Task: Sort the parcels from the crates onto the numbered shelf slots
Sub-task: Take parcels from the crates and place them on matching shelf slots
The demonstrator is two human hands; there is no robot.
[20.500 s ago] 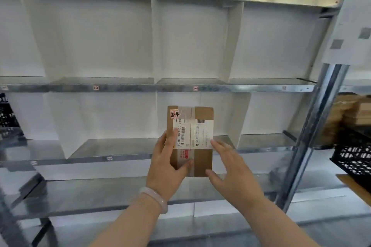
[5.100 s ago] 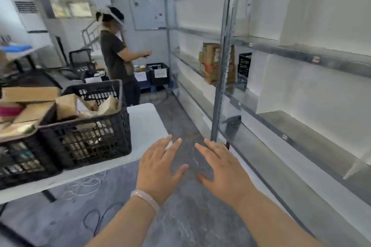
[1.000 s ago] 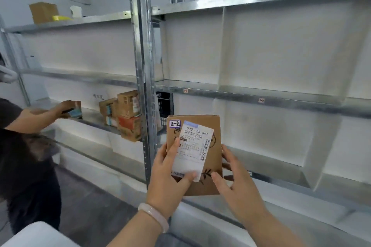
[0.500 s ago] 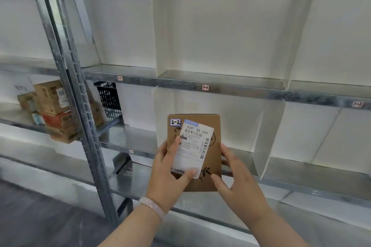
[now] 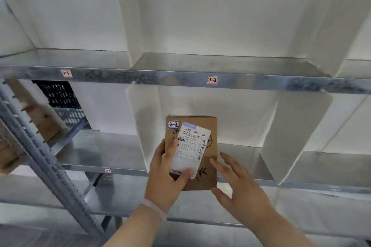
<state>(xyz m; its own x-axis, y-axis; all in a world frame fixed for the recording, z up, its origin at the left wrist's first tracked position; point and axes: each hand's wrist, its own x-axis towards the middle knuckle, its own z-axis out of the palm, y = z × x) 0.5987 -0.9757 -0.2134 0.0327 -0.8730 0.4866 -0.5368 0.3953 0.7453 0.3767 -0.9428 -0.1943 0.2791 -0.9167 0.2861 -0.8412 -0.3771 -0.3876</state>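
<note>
A flat brown cardboard parcel with a white shipping label and a small tag reading 2-2 stands upright in front of the second shelf level. My left hand grips its left edge, thumb across the label's lower corner. Beside the parcel's right edge my right hand hovers with fingers spread and straight; whether it touches the box is unclear. The upper shelf edge carries tags 1-1 and 1-2. The lower shelf edge has a small tag left of the parcel. White dividers split the slots.
A perforated grey steel upright runs diagonally at the left. Behind it sit a black crate and blurred brown boxes on the neighbouring rack. A lower shelf runs beneath.
The view has swung right and closer to the shelf; the slot behind tag 1-2 and the one below it now sit centred. The parcel stays gripped in my left hand.
</note>
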